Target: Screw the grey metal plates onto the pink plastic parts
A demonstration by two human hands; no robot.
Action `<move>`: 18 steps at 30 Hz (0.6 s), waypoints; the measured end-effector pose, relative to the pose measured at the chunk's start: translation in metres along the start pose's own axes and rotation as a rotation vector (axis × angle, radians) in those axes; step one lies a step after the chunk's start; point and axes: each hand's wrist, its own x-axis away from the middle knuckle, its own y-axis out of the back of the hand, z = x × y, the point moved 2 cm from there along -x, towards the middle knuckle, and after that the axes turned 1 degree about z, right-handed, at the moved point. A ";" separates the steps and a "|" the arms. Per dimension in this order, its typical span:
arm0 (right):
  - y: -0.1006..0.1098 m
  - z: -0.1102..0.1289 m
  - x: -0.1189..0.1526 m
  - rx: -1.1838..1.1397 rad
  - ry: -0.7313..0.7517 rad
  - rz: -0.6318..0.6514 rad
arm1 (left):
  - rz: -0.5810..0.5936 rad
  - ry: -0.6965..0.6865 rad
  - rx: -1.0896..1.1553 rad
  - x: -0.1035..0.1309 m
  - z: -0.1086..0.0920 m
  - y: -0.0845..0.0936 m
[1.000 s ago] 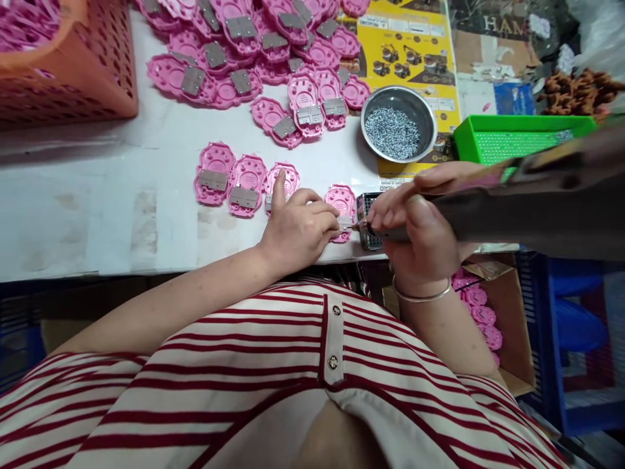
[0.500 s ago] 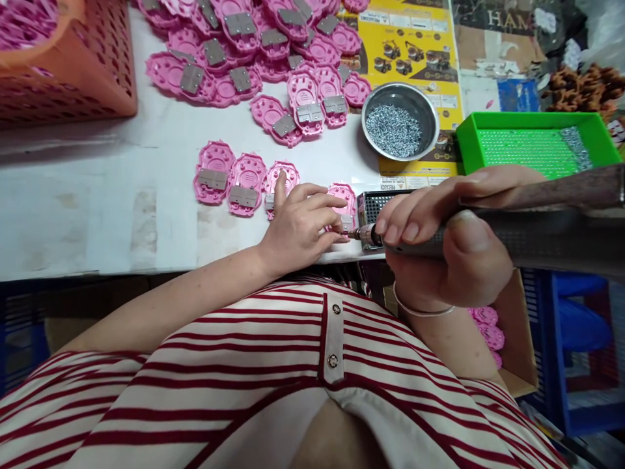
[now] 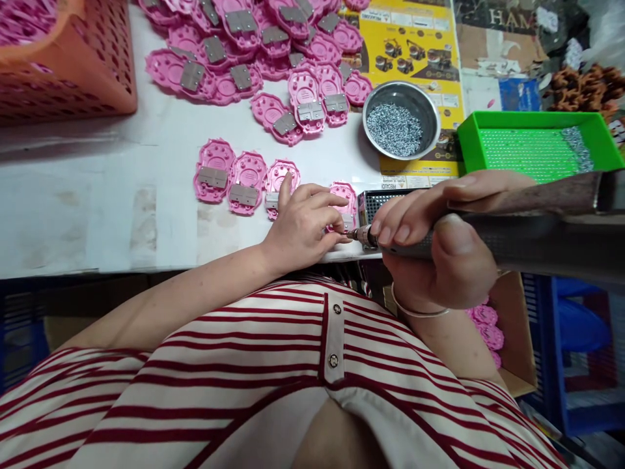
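Note:
My right hand [image 3: 434,260] is wrapped around a dark electric screwdriver [image 3: 541,238], which lies almost level and points left. The bit's tip meets the thumb and index finger of my left hand [image 3: 303,225], which are pinched together; whatever sits between them is too small to make out. Just beyond those fingertips lies a pink plastic casing [image 3: 343,192] with a metal plate, partly covered by the fingers. Another pink casing [image 3: 278,170] is half hidden behind my left hand. Two more, a pink casing [image 3: 247,168] and its neighbour [image 3: 213,156], lie further left.
A heap of pink casings with metal plates [image 3: 241,23] fills the back, beside an orange basket [image 3: 97,62]. A steel bowl [image 3: 432,117] of small screws, a green tray [image 3: 530,120] and a small perforated metal tray [image 3: 374,202] stand right. A cardboard box [image 3: 517,332] is below the table.
The screwdriver and my right hand have shifted slightly left. My left hand keeps its pinch at the bit tip, and the casings stay in place.

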 end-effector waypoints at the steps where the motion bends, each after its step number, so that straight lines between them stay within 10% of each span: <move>1: 0.000 -0.001 0.001 0.028 -0.038 -0.008 | 0.004 0.004 -0.017 0.000 0.000 0.001; 18: 0.004 -0.040 0.014 0.105 -0.355 -0.176 | 0.055 0.026 -0.166 0.001 0.004 0.004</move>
